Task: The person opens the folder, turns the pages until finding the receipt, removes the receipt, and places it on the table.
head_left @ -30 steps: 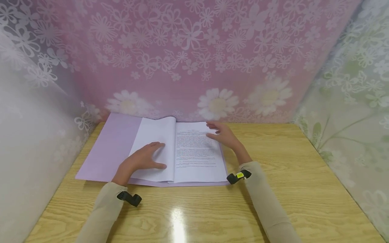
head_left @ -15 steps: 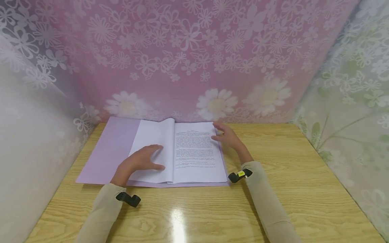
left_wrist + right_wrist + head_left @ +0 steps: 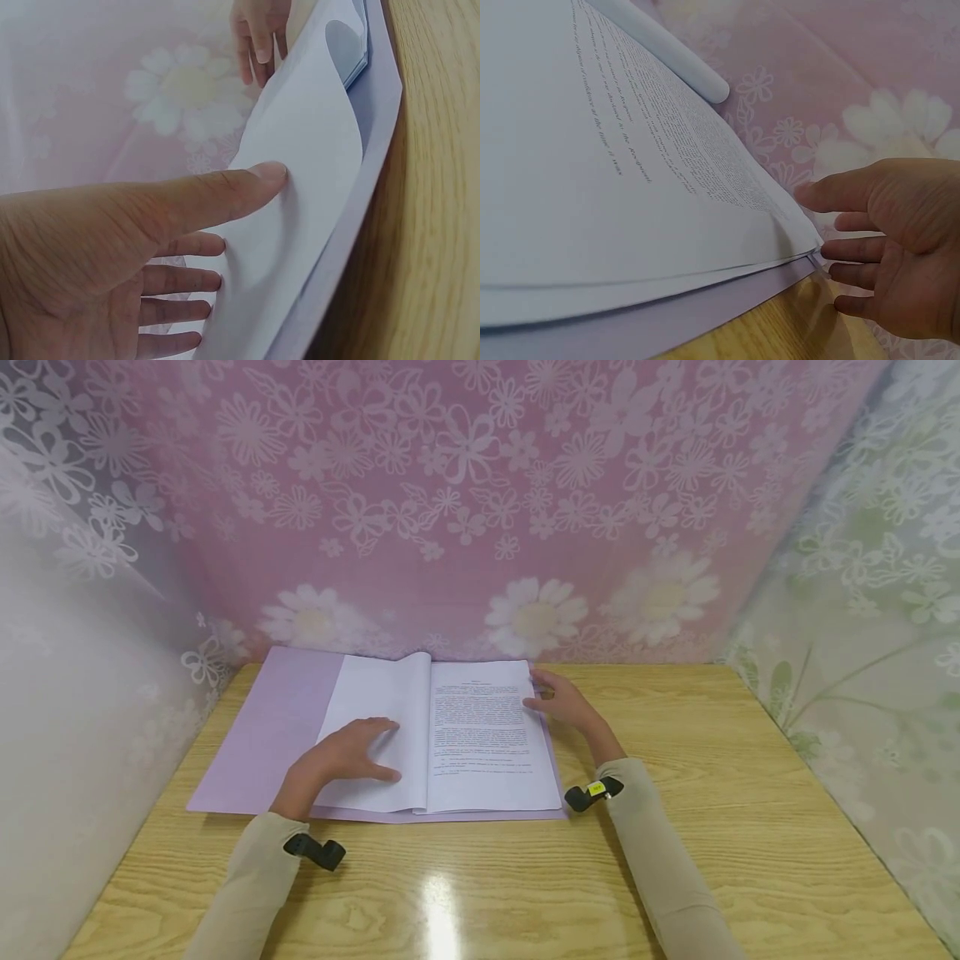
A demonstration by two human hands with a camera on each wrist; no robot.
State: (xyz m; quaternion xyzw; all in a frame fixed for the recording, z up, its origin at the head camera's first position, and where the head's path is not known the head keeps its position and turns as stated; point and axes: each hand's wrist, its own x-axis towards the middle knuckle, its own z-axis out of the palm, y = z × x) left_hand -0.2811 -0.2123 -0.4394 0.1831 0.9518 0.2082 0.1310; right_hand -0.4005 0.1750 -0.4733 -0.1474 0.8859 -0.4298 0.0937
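A lilac folder [image 3: 258, 735] lies spread out on the wooden table, with a stack of paper inside. Its turned sheets [image 3: 375, 681] curve over to the left, blank side up. To the right lies a printed page [image 3: 480, 727]. My left hand [image 3: 341, 758] is over the blank sheet, thumb and fingers spread; in the left wrist view the thumb [image 3: 266, 176] and fingertips are at the paper. At the upper right edge of the printed page is my right hand [image 3: 567, 702], its fingers extended beside the corner [image 3: 810, 244] of the stack.
Pink flowered cloth [image 3: 465, 527] hangs right behind the folder. Pale flowered cloth [image 3: 870, 652] stands on the right side, whitish cloth [image 3: 82, 710] on the left. Wooden table [image 3: 675, 727] surface extends right of the folder and in front of it. Each wrist wears a black camera [image 3: 318, 852].
My right hand has moved right and slightly down, from over the page's upper right corner to its edge. My left hand has shifted slightly left on the blank sheet.
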